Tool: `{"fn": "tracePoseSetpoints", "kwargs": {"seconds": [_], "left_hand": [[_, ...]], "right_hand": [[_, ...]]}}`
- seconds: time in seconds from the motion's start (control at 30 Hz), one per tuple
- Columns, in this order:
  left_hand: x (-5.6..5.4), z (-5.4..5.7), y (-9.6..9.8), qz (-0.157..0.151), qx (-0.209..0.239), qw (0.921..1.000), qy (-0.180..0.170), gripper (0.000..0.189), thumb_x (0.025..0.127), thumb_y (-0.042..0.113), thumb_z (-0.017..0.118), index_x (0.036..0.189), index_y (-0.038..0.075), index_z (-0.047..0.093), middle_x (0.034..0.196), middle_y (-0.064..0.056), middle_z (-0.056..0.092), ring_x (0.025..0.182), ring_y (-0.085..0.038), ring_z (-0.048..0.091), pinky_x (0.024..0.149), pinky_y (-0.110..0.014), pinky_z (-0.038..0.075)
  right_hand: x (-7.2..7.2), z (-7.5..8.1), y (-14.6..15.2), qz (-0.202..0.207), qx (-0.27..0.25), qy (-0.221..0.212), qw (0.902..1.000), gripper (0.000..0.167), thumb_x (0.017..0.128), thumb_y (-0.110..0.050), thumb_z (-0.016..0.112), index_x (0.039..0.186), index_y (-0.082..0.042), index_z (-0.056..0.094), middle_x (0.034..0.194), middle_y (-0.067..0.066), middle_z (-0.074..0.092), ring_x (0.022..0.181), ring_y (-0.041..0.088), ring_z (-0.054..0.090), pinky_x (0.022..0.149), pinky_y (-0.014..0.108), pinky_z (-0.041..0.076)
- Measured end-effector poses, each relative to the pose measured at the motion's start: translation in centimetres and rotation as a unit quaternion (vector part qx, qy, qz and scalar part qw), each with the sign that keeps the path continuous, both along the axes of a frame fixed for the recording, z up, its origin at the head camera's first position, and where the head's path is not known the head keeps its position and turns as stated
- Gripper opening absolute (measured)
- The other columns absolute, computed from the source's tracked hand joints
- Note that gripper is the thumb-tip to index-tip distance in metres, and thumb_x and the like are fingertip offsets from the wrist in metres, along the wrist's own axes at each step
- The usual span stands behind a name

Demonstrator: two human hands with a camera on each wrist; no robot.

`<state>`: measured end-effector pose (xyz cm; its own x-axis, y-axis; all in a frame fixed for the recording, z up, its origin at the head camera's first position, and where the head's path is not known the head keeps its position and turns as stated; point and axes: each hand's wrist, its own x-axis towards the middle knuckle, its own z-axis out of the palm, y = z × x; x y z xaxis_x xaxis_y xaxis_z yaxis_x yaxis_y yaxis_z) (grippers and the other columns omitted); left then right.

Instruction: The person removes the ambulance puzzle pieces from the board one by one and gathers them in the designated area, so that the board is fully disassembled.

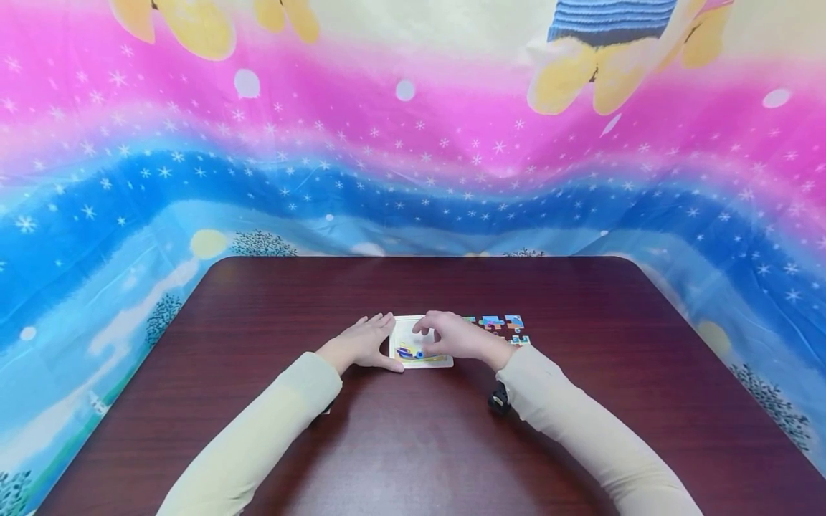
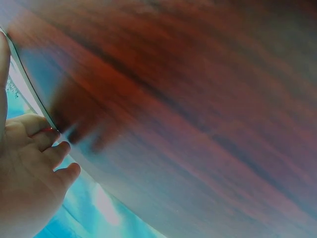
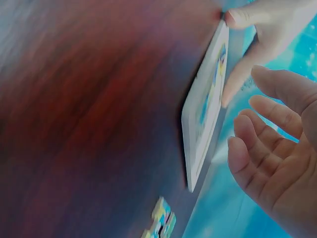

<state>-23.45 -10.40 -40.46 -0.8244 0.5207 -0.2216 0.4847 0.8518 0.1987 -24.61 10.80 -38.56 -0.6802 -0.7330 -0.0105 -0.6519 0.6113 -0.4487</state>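
A white-rimmed puzzle board (image 1: 422,364) with a coloured picture at its near part lies flat on the table. My left hand (image 1: 360,344) rests against its left side, fingers extended to the far corner and thumb at the near one. In the left wrist view the left hand (image 2: 32,168) shows its palm and fingers. Above the board's right part hovers my right hand (image 1: 459,335), covering some of it. The right wrist view shows that right hand (image 3: 282,153) with loosely bent fingers, holding nothing, apart from the board (image 3: 189,148).
Several jigsaw pieces (image 1: 514,322) lie on the table to the right of the board, partly hidden by the right hand and wrist. The dark wooden table (image 1: 413,444) ends at the back against a colourful printed curtain (image 1: 413,186).
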Motion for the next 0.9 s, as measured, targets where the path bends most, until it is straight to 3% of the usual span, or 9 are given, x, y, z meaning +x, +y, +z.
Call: {"fn": "tracePoseSetpoints", "kwargs": {"seconds": [0.43,0.9], "left_hand": [[0.0,0.0,0.1,-0.004,-0.003,1.0,0.0,0.1,0.076,0.062,0.061,0.143,-0.003,0.025,0.149,-0.015,0.02,0.136,-0.029,0.016,0.109,-0.043,0.015],[0.0,0.1,0.0,-0.003,0.001,1.0,-0.001,0.1,0.076,0.061,0.062,0.144,-0.003,0.024,0.149,-0.015,0.02,0.136,-0.028,0.016,0.109,-0.043,0.015]], "right_hand": [[0.1,-1.4,-1.8,0.036,-0.001,0.032,0.9988,0.034,0.073,-0.007,0.071,0.106,-0.001,0.064,0.089,0.006,0.058,0.064,0.006,0.051,0.066,0.023,0.045],[0.5,-1.3,-2.7,0.017,0.069,0.052,0.9961,0.035,0.073,-0.02,0.076,0.104,-0.006,0.067,0.083,0.001,0.055,0.068,0.01,0.048,0.065,0.027,0.043]]}}
